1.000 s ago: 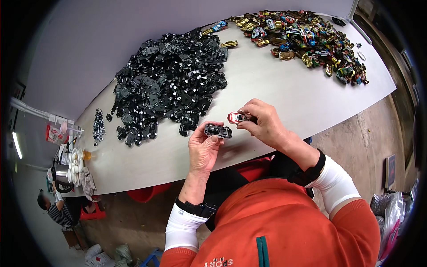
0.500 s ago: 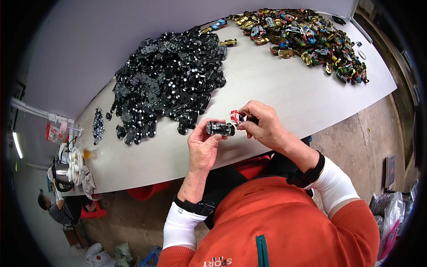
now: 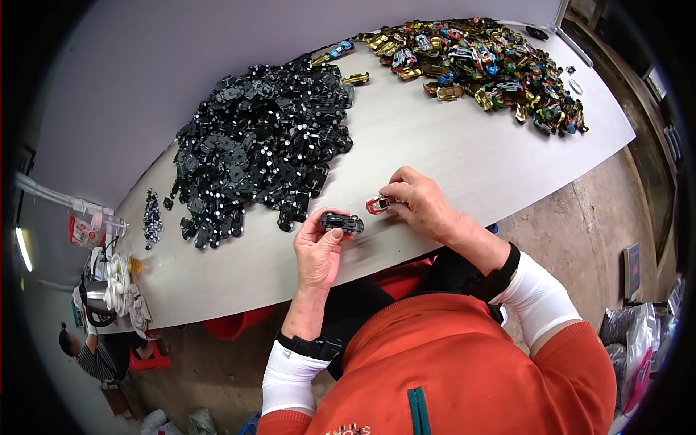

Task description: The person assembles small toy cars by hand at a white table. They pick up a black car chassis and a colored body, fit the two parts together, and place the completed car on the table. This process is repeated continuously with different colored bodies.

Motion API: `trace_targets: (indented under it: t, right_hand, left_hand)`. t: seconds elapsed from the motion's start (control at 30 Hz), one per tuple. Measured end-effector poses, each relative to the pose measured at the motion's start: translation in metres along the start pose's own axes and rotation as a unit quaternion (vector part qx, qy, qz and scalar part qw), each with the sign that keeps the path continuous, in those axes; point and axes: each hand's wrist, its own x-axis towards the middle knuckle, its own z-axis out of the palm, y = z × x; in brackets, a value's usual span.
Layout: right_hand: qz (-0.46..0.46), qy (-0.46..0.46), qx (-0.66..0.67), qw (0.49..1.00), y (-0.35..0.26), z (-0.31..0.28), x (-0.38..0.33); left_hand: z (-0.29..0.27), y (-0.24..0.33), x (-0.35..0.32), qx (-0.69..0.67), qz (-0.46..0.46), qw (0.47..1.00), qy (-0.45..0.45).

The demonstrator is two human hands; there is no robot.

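Note:
A black toy car chassis with wheels [image 3: 342, 222] is gripped between the thumb and fingers of my left hand [image 3: 317, 254], over the table near its front edge. Just to the right, my right hand [image 3: 424, 206] pinches a red and white toy car body [image 3: 378, 204] by its right end. The two parts are apart, with a small gap between them. Beyond my left hand rises a big heap of black car chassis [image 3: 261, 138]. At the far right lies a heap of gold and multicoloured car bodies [image 3: 471, 61].
A small pile of wheel parts [image 3: 151, 217] lies left of the chassis heap. Cups [image 3: 116, 286], a metal kettle [image 3: 98, 301] and a cloth [image 3: 138, 308] stand at the table's left end. A person [image 3: 94, 355] sits beyond. Plastic bags [image 3: 641, 341] are on the right.
My hands have moved apart slightly, the chassis going left and down. The car body has turned and now shows its top. The whole view has shifted a little.

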Motion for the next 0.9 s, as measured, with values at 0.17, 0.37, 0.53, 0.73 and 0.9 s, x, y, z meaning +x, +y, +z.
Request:
trace_targets:
  t: [0.17, 0.37, 0.53, 0.73, 0.9]
  right_hand:
    - [-0.011, -0.039, -0.106, 0.994, 0.017, -0.015, 0.008]
    - [0.159, -0.016, -0.187, 0.969, 0.008, -0.037, 0.021]
    - [0.179, -0.156, -0.248, 0.939, -0.007, -0.012, 0.043]
    - [0.175, -0.089, -0.059, 0.979, 0.006, -0.019, 0.033]
    - [0.224, -0.086, 0.342, 0.909, -0.034, -0.013, 0.019]
  left_hand:
    - [0.002, 0.0, 0.0, 0.002, 0.003, 1.0, -0.003]
    - [0.002, 0.0, -0.001, -0.004, 0.006, 1.0, 0.0]
    - [0.0, 0.0, -0.004, -0.012, 0.006, 1.0, -0.001]
    - [-0.003, 0.0, -0.004, -0.068, 0.012, 0.998, -0.004]
    - [-0.005, -0.001, -0.006, -0.055, 0.014, 0.998, 0.001]
